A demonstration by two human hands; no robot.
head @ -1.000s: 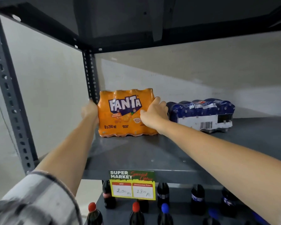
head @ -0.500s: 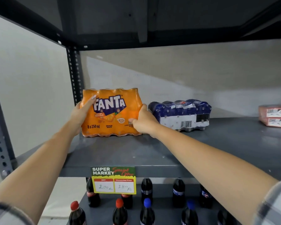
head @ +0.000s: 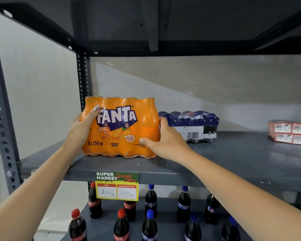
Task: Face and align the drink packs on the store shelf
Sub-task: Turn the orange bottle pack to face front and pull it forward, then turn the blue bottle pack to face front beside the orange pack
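**Gripping the Fanta pack from both ends**

Left hand (head: 82, 129) and right hand (head: 165, 138) clasp opposite ends of the orange Fanta pack (head: 120, 127), which stands label-forward near the grey shelf (head: 233, 164) front edge. Blue drink pack (head: 191, 126) sits behind, just right.

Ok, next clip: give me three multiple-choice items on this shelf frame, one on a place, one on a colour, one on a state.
1. Where is the blue pack relative to the Fanta pack?
A. To its right, further back
B. On top of it
C. On the shelf below

2. What colour is the pack at the shelf's far right?
A. Green
B. Red
C. Yellow

3. How is the Fanta pack held?
A. By one hand only
B. By no hand
C. By both hands, one at each end

Answers:
1 A: it sits beside and behind the orange pack.
2 B: the red pack lies at the frame's edge.
3 C: the left hand and right hand clasp its ends.
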